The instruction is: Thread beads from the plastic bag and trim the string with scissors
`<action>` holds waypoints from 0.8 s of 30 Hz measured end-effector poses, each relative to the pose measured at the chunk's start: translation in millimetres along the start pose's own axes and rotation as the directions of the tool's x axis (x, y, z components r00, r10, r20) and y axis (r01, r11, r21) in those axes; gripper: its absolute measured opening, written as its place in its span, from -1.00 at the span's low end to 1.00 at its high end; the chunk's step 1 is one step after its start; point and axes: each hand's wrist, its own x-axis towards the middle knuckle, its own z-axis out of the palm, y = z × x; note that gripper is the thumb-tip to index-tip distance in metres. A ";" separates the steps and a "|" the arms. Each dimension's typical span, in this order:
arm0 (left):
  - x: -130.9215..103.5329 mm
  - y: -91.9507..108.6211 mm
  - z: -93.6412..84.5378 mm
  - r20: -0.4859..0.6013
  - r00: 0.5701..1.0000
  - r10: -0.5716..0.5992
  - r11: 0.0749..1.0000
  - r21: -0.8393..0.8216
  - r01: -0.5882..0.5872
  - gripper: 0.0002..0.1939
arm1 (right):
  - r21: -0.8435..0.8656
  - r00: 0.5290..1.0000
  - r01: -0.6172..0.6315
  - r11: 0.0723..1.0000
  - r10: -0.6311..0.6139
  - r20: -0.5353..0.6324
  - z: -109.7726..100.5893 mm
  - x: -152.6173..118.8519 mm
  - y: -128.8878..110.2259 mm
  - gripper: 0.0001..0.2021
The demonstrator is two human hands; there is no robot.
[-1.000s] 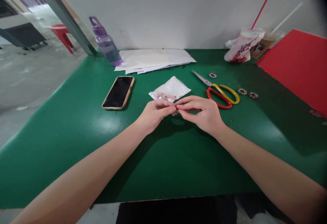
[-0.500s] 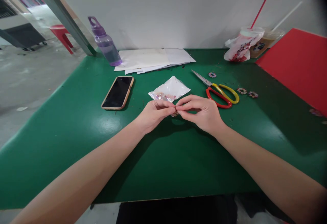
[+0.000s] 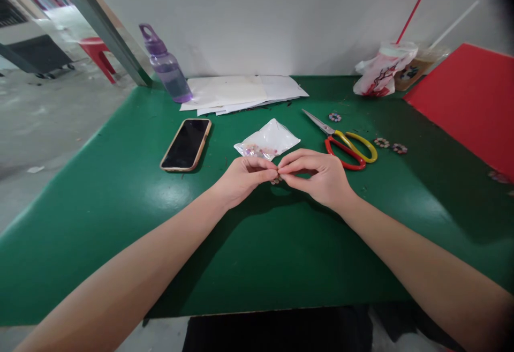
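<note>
My left hand and my right hand meet fingertip to fingertip over the green table. Between their pinched fingers is a small beaded ring, mostly hidden by the fingertips; both hands are closed on it. Just beyond them lies a white and clear packet with small beads showing inside. Scissors with one red and one yellow handle rest slightly spread to the right of the packet. A beaded ring like a small flower lies past the scissors, and two others lie to their right.
A phone lies face up on the left. At the back stand a purple water bottle, stacked white papers and bagged drink cups with straws. A red board covers the right corner. The table's left edge borders the floor.
The hands keep the same pinch at the same place, with barely any finger movement. The whole view has shifted very slightly.
</note>
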 end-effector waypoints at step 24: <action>-2.7 0.7 7.6 -0.054 0.996 0.072 0.997 0.013 -0.072 -0.80 | -0.032 1.000 0.010 0.999 -0.010 -0.011 -4.0 2.8 3.7 -0.86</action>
